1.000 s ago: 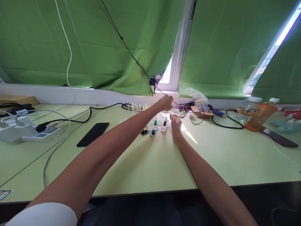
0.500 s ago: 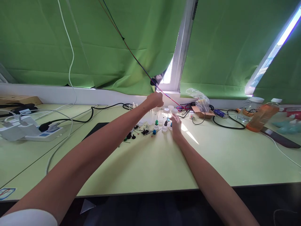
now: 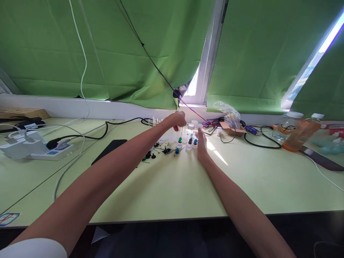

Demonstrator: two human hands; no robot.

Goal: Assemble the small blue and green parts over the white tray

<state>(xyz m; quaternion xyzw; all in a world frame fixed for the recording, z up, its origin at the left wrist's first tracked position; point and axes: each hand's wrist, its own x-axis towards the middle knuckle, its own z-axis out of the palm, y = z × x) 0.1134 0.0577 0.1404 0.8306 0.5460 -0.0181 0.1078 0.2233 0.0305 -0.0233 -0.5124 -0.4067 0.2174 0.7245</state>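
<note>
My left hand [image 3: 178, 120] hangs over a group of small clear plastic pots, knuckles up and fingers bent down in a pinch. Anything between those fingertips is too small to make out. At the right side of the group, my right hand [image 3: 202, 142] stands on edge with fingers stretched out, touching or very near the pots. A green-tipped piece [image 3: 180, 139] stands in one pot below my left hand. Black [image 3: 190, 141] and blue [image 3: 195, 142] pieces show in pots beside my right hand. White lids [image 3: 191, 126] cover some pots behind.
Loose small black parts [image 3: 165, 151] and thin pins lie left of the pots, near a dark flat pad [image 3: 109, 150]. A power strip [image 3: 49, 152] with cables is far left. An open cardboard box [image 3: 233, 129], an orange bottle [image 3: 302, 133] and a clear jug [image 3: 286, 125] stand right.
My left hand has dropped slightly, its fingers now showing lower over the pots. My right hand's fingers have straightened and drawn back a little from the pots. The view has shifted slightly.
</note>
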